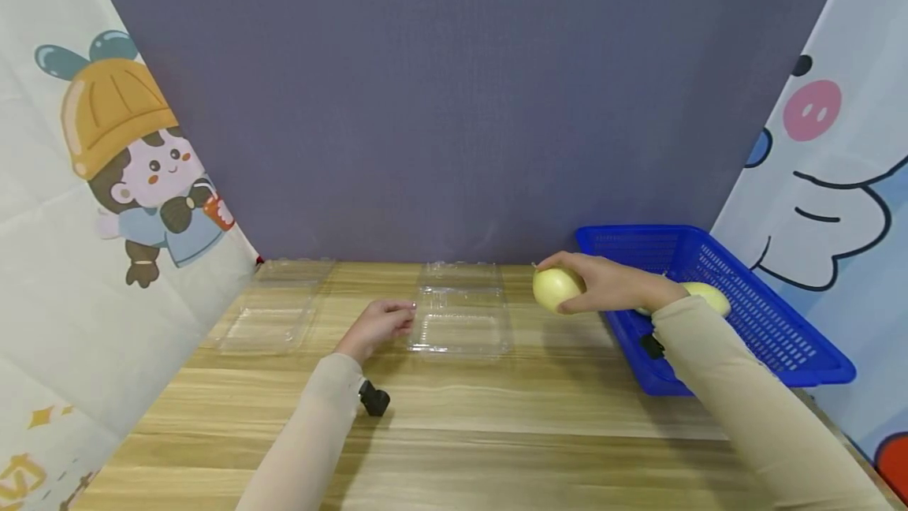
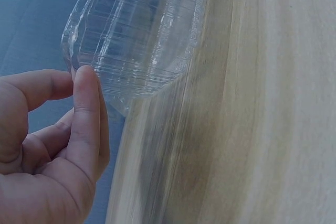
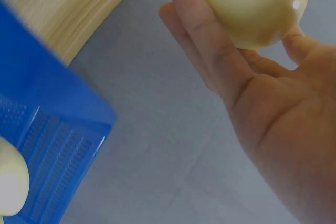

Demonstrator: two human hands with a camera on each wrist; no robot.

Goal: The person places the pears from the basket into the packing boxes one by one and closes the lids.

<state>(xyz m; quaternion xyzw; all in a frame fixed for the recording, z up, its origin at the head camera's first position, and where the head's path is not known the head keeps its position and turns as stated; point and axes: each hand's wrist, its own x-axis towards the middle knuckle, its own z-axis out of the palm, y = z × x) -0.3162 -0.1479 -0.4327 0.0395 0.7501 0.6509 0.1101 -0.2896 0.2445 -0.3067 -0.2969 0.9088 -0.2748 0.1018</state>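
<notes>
In the head view, my right hand [image 1: 610, 282] grips a pale yellow round fruit [image 1: 556, 289] above the table, just left of a blue basket. The right wrist view shows the fingers [image 3: 210, 40] curled round the smooth, shiny fruit [image 3: 247, 3]. With thumb and fingertips, my left hand [image 1: 379, 328] pinches the left edge of a clear plastic clamshell box [image 1: 461, 333], which lies with its lid folded back. Close up in the left wrist view, the left hand [image 2: 58, 135] has its fingertips at the rim of the ribbed box [image 2: 131, 35].
More pale yellow fruit [image 1: 709, 298] lies in the blue basket [image 1: 780, 330] at the right, partly hidden by the right arm. A second clear box [image 1: 262, 326], its lid open, stands at the left of the wooden table [image 1: 482, 448]. A grey panel [image 1: 454, 101] rises behind.
</notes>
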